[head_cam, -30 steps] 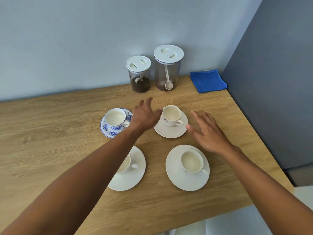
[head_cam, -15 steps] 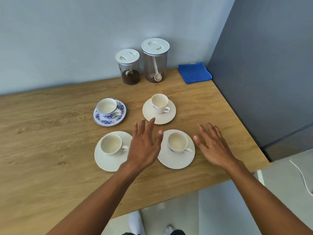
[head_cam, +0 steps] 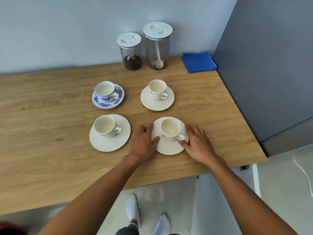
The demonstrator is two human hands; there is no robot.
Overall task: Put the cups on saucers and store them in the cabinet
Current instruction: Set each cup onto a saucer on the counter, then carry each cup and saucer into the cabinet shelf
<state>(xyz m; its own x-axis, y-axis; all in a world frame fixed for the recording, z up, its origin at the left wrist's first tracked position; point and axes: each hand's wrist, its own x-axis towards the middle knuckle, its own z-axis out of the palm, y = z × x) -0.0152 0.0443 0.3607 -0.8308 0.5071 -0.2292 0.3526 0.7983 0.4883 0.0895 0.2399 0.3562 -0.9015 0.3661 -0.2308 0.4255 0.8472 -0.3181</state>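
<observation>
Four empty cups stand on saucers on the wooden counter [head_cam: 50,133]. Nearest on the right, a white cup [head_cam: 170,129] sits on a white saucer [head_cam: 169,149]. My left hand [head_cam: 144,143] holds that saucer's left rim, thumb on top and fingers curled at the edge. My right hand [head_cam: 198,145] holds its right rim the same way, thumb beside the cup's handle. To the left is a second white cup [head_cam: 105,126] on its saucer [head_cam: 108,145]. Behind are a blue-flowered cup [head_cam: 105,89] on a matching saucer [head_cam: 108,104] and a small white cup [head_cam: 157,89] on a white saucer [head_cam: 157,106].
Two lidded clear jars with scoops [head_cam: 130,51] [head_cam: 157,46] stand against the back wall, a folded blue cloth [head_cam: 198,61] to their right. A tall grey cabinet side [head_cam: 271,65] bounds the counter on the right. The counter's front edge runs just below my wrists.
Both hands have drawn back from the far white cup and closed in on the near-right saucer, now gripping its rim on either side. The view has pulled back and down.
</observation>
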